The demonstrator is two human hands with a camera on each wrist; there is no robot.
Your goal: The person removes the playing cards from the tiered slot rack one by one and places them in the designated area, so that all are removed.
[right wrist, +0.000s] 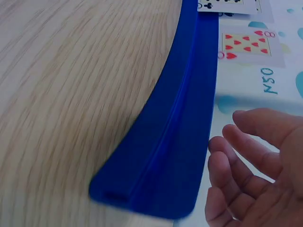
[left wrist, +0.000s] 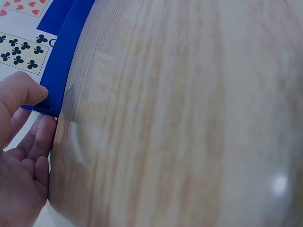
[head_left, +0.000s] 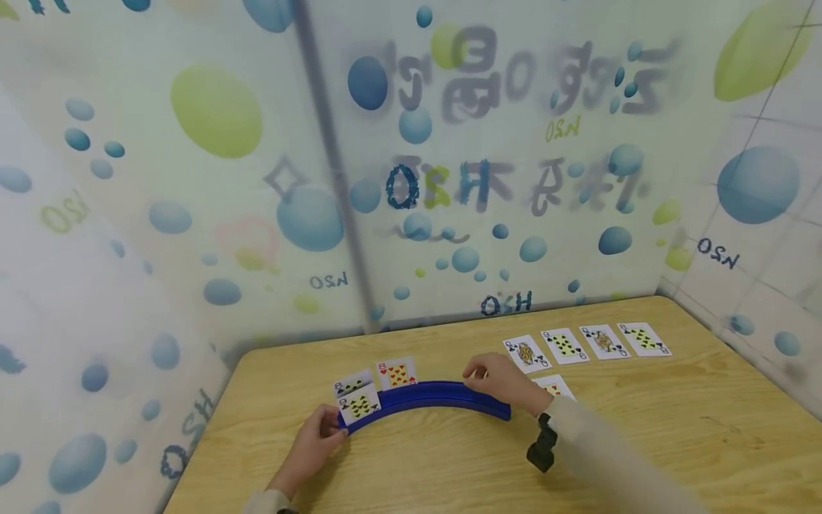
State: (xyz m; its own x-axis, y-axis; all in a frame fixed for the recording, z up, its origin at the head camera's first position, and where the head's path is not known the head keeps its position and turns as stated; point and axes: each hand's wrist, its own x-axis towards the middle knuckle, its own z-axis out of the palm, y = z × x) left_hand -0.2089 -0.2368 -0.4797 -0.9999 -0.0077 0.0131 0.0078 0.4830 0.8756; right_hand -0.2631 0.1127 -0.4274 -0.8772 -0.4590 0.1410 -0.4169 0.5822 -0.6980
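Note:
A curved blue card holder [head_left: 443,395] lies on the table. My left hand [head_left: 316,437] pinches its left end, with the thumb [left wrist: 28,92] on the front face. At that end a clubs card [head_left: 359,405] stands in the holder, and another black-suited card [head_left: 352,383] shows partly behind it. A hearts card [head_left: 398,373] shows just beyond the holder's back edge. My right hand [head_left: 504,382] is over the holder's right part in the head view. In the right wrist view that hand [right wrist: 258,165] has loosely bent fingers beside the back edge and holds nothing.
Face-up in a row at the back right lie a picture card [head_left: 526,354], a black-suited card [head_left: 565,346], another picture card [head_left: 604,343] and one more black-suited card [head_left: 644,339]. A red-suited card [head_left: 560,386] is partly hidden by the right wrist. A patterned curtain [head_left: 437,285] borders the table's back.

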